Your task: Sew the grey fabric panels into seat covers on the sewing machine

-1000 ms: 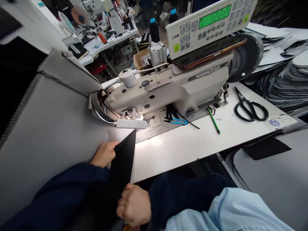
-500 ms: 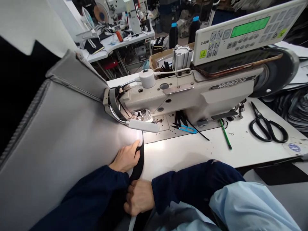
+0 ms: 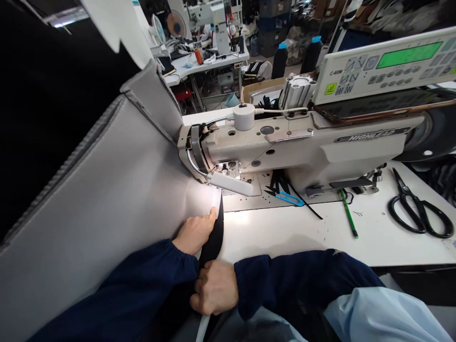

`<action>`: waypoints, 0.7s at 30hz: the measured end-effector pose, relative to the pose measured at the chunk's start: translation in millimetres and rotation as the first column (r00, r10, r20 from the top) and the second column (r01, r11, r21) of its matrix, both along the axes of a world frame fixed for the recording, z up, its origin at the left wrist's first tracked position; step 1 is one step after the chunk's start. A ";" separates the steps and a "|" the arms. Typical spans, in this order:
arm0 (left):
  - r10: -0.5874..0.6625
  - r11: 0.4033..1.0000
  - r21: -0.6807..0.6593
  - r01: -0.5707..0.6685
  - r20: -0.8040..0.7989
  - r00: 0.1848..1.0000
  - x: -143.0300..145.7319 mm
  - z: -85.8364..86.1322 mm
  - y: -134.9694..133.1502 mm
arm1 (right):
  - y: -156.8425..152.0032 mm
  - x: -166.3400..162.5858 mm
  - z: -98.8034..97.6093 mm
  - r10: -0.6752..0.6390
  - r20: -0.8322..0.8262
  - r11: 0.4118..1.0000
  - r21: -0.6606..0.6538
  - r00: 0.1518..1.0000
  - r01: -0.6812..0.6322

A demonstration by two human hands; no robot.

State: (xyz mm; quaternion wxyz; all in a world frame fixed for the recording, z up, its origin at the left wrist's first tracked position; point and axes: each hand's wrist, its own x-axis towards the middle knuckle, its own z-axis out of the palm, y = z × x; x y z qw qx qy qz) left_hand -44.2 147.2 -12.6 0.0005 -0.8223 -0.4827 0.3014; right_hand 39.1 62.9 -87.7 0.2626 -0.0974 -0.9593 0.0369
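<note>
Head view, and I'm watching the person's two hands working close together at the near edge of a white table (image 3: 278,237). The left hand (image 3: 194,232) is lying half-open on a large gray panel (image 3: 107,204), its index finger stretching forward and touching the panel near the corner, the other fingers bending; I can't tell whether any of them is pinching the material. The right hand (image 3: 215,289) is closing into a fist just below it, gripping the black fabric (image 3: 214,240) that is running up along the panel's edge toward the sewing machine (image 3: 302,152). A pale strip (image 3: 202,328) is hanging out beneath that fist; where its upper end is going, the fingers are hiding.

The gray panel is rising on the person's left and leaning against the machine's head end, its corner sitting under the slim lamp (image 3: 231,184), which is throwing a bright patch on it. Both forearms are wearing dark blue sleeves (image 3: 156,270). To the right of the hands, blue snips (image 3: 290,198) are resting by the machine's base, a green pencil (image 3: 349,214) is lying farther along, and black-handled scissors (image 3: 420,213) are lying beyond it.
</note>
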 end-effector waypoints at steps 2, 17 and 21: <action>-0.002 1.000 -0.011 0.002 0.006 1.000 0.1 -0.9 -0.1 | 3.7 2.6 2.4 0.013 0.025 1.000 -0.003 1.000 -0.013; -0.001 0.998 -0.067 0.012 0.165 0.986 4.0 3.4 34.7 | 62.4 15.4 24.1 0.011 0.222 0.996 -0.084 0.975 0.008; -0.029 1.000 0.004 0.029 0.258 0.966 0.1 -5.3 53.3 | 85.8 17.7 29.7 0.028 0.274 0.995 -0.103 0.961 0.000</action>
